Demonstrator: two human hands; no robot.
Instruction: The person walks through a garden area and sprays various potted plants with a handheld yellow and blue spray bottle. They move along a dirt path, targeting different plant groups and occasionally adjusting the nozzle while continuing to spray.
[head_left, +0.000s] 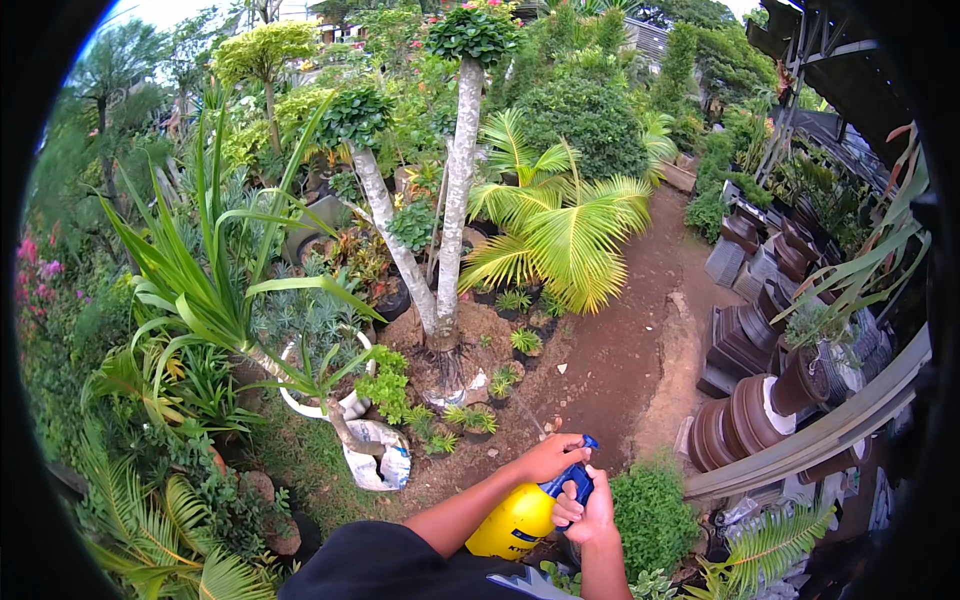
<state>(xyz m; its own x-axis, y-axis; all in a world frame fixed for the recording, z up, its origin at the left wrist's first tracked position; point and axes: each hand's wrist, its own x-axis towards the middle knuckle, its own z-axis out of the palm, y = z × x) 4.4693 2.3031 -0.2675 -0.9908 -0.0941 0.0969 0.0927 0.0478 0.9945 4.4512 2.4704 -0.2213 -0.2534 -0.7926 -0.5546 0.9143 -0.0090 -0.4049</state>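
Observation:
Close to my body is a yellow pressure sprayer bottle (511, 523) with a blue head (574, 480), tilted so its top points up and right. My left hand (553, 457) is closed at the top of the head, by the blue nozzle or knob. My right hand (589, 506) grips the blue handle. A faint streak of spray seems to leave the sprayer towards small potted plants (501, 382). Beyond them stands a tree with two pale trunks (450, 262), its roots showing in a soil mound.
A dirt path (615, 330) runs up the middle right. Stacked brown plastic pots (742, 424) stand beside a curved pale rail (825, 439) on the right. A white sack (375, 457), a white ring-shaped pot rim (300, 405) and long-leaved plants are at left. A leafy bush (652, 517) is near my right arm.

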